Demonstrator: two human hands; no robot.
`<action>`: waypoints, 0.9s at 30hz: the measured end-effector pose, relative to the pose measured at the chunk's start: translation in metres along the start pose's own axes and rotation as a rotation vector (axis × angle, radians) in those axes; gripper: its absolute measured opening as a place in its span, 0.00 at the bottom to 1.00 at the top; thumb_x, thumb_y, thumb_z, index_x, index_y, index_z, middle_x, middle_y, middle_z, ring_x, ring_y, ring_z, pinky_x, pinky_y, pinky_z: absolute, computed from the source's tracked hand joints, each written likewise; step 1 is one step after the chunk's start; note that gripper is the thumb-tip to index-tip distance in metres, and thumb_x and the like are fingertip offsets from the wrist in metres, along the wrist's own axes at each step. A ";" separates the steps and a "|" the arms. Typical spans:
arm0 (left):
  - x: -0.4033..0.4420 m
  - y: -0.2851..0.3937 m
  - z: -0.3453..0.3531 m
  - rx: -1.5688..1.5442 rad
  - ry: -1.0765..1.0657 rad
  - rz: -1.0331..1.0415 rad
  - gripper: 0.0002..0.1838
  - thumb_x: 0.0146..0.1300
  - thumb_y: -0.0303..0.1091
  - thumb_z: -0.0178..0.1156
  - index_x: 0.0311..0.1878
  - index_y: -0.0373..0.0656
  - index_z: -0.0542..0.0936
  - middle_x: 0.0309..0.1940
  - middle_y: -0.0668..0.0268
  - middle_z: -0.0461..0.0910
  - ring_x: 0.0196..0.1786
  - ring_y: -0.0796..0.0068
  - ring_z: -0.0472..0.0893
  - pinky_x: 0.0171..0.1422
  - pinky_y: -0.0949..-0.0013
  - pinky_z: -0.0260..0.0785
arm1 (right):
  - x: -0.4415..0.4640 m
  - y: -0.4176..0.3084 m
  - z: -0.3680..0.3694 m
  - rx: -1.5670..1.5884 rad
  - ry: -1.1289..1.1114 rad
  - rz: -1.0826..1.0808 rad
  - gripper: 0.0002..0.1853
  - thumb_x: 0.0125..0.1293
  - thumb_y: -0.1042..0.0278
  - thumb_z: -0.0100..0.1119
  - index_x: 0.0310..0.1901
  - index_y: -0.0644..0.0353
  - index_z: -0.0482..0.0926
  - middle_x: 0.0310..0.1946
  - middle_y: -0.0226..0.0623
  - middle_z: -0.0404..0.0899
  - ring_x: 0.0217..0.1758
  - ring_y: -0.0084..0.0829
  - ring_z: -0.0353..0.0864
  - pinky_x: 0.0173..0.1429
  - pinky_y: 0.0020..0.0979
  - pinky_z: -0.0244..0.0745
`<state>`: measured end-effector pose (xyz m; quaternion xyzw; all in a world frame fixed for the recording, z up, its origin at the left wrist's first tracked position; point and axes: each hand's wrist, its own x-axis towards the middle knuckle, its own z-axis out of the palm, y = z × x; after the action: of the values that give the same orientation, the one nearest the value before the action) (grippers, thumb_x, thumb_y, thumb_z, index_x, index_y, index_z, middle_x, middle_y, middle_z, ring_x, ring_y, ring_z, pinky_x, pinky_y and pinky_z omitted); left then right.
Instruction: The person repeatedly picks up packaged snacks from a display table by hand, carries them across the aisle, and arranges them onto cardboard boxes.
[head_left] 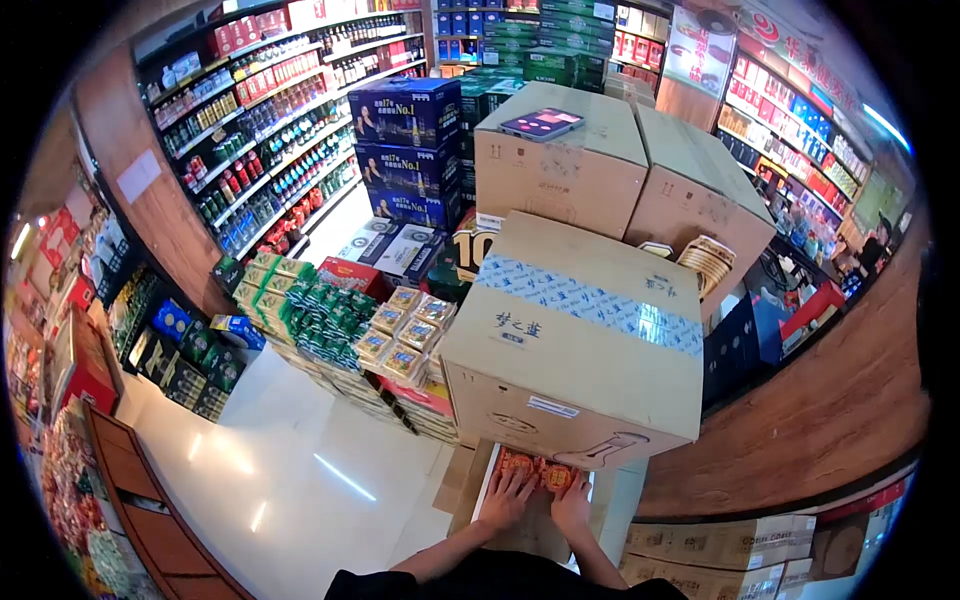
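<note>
In the head view, two red packets (559,478) with gold printing lie side by side at the far end of an open carton (487,482) with white edges. My left hand (507,500) rests on the left packet with its fingers stretched and spread. The right packet's outer edge is between the thumb and fingers of my right hand (571,505). A large sealed cardboard box (570,385) with blue-and-white tape stands just beyond the packets and hides what lies under it.
More cardboard boxes (565,160) rise behind, with a phone (542,123) on top. Wrapped goods (405,335) and green packs (330,320) are stacked to the left. A wooden counter (800,430) curves along the right. Flattened-looking cartons (720,543) sit at lower right.
</note>
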<state>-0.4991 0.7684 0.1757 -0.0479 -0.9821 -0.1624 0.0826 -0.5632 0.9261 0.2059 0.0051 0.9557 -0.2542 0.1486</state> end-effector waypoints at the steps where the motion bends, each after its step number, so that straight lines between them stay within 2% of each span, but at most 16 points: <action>1: -0.001 0.000 0.000 0.001 0.004 -0.001 0.32 0.60 0.37 0.56 0.70 0.51 0.67 0.72 0.56 0.60 0.72 0.48 0.62 0.75 0.41 0.51 | 0.000 0.002 0.001 -0.013 -0.001 -0.006 0.36 0.68 0.60 0.53 0.73 0.60 0.51 0.58 0.61 0.63 0.52 0.64 0.76 0.53 0.56 0.75; 4: -0.006 -0.001 -0.009 0.049 0.037 0.024 0.31 0.62 0.38 0.55 0.70 0.50 0.67 0.72 0.57 0.61 0.72 0.51 0.62 0.75 0.42 0.52 | -0.002 0.004 0.003 -0.015 0.060 -0.051 0.34 0.69 0.60 0.53 0.72 0.58 0.54 0.59 0.61 0.65 0.54 0.62 0.76 0.55 0.55 0.75; 7: -0.019 -0.005 -0.023 -0.058 0.028 0.005 0.30 0.64 0.37 0.54 0.71 0.50 0.66 0.71 0.59 0.62 0.71 0.54 0.63 0.75 0.46 0.51 | -0.004 0.006 0.002 -0.012 0.086 -0.034 0.32 0.70 0.61 0.53 0.72 0.57 0.56 0.61 0.62 0.64 0.58 0.61 0.74 0.57 0.54 0.75; 10: -0.051 -0.017 -0.060 -0.114 0.250 -0.004 0.30 0.64 0.37 0.56 0.70 0.50 0.67 0.70 0.60 0.64 0.70 0.55 0.64 0.74 0.49 0.54 | -0.016 0.013 0.013 -0.287 0.173 -0.191 0.33 0.69 0.61 0.55 0.71 0.60 0.55 0.64 0.64 0.62 0.60 0.62 0.71 0.59 0.53 0.74; 11: -0.066 -0.022 -0.082 -0.116 0.238 -0.029 0.30 0.63 0.36 0.59 0.69 0.49 0.68 0.69 0.59 0.65 0.70 0.55 0.65 0.73 0.51 0.56 | -0.026 0.003 0.017 -0.247 0.168 -0.183 0.33 0.68 0.61 0.56 0.70 0.61 0.56 0.64 0.64 0.62 0.61 0.61 0.71 0.61 0.53 0.73; 13: -0.108 -0.042 -0.091 -0.148 0.270 -0.118 0.30 0.62 0.35 0.60 0.69 0.48 0.68 0.69 0.57 0.65 0.69 0.54 0.65 0.72 0.50 0.58 | -0.069 -0.063 -0.008 -0.163 0.156 -0.160 0.33 0.67 0.61 0.58 0.69 0.64 0.58 0.64 0.64 0.62 0.63 0.61 0.70 0.63 0.52 0.72; 16: -0.184 -0.075 -0.107 -0.224 0.279 -0.263 0.31 0.60 0.32 0.61 0.68 0.45 0.68 0.67 0.53 0.67 0.68 0.51 0.66 0.69 0.50 0.61 | -0.119 -0.128 0.021 0.022 0.120 -0.231 0.33 0.65 0.62 0.60 0.67 0.68 0.60 0.63 0.64 0.63 0.64 0.60 0.68 0.66 0.51 0.68; 17: -0.214 -0.087 -0.113 -0.239 0.280 -0.313 0.31 0.60 0.32 0.61 0.68 0.44 0.67 0.66 0.53 0.67 0.67 0.51 0.67 0.69 0.50 0.61 | -0.140 -0.152 0.033 -0.001 0.155 -0.406 0.33 0.63 0.61 0.62 0.66 0.68 0.61 0.62 0.64 0.63 0.65 0.60 0.67 0.67 0.50 0.65; 20: -0.302 -0.121 -0.141 -0.215 0.301 -0.433 0.30 0.60 0.31 0.61 0.67 0.44 0.68 0.64 0.55 0.69 0.65 0.51 0.69 0.67 0.51 0.63 | -0.194 -0.203 0.116 0.022 -0.007 -0.593 0.35 0.62 0.62 0.63 0.66 0.67 0.60 0.61 0.62 0.65 0.65 0.60 0.66 0.68 0.50 0.63; 23: -0.395 -0.139 -0.163 -0.202 0.326 -0.593 0.27 0.61 0.31 0.60 0.65 0.44 0.69 0.62 0.57 0.71 0.63 0.53 0.72 0.65 0.52 0.66 | -0.271 -0.259 0.185 0.021 -0.337 -0.854 0.34 0.63 0.62 0.61 0.67 0.66 0.59 0.64 0.59 0.64 0.64 0.59 0.68 0.64 0.51 0.68; 26: -0.482 -0.144 -0.195 -0.196 0.408 -0.795 0.24 0.62 0.32 0.60 0.62 0.43 0.71 0.60 0.57 0.73 0.60 0.53 0.74 0.64 0.52 0.67 | -0.348 -0.304 0.245 -0.005 -0.636 -1.090 0.34 0.62 0.63 0.63 0.66 0.68 0.60 0.60 0.60 0.66 0.63 0.59 0.69 0.63 0.48 0.69; 27: -0.508 -0.143 -0.199 -0.192 0.440 -0.877 0.23 0.63 0.32 0.60 0.61 0.43 0.72 0.59 0.56 0.74 0.60 0.53 0.74 0.64 0.52 0.66 | -0.370 -0.315 0.265 -0.078 -0.656 -1.203 0.34 0.62 0.63 0.63 0.66 0.68 0.61 0.60 0.60 0.67 0.58 0.58 0.74 0.59 0.48 0.72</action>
<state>0.0116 0.5342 0.2265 0.3975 -0.8497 -0.2776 0.2071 -0.1621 0.5469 0.2460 -0.6093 0.7062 -0.2463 0.2634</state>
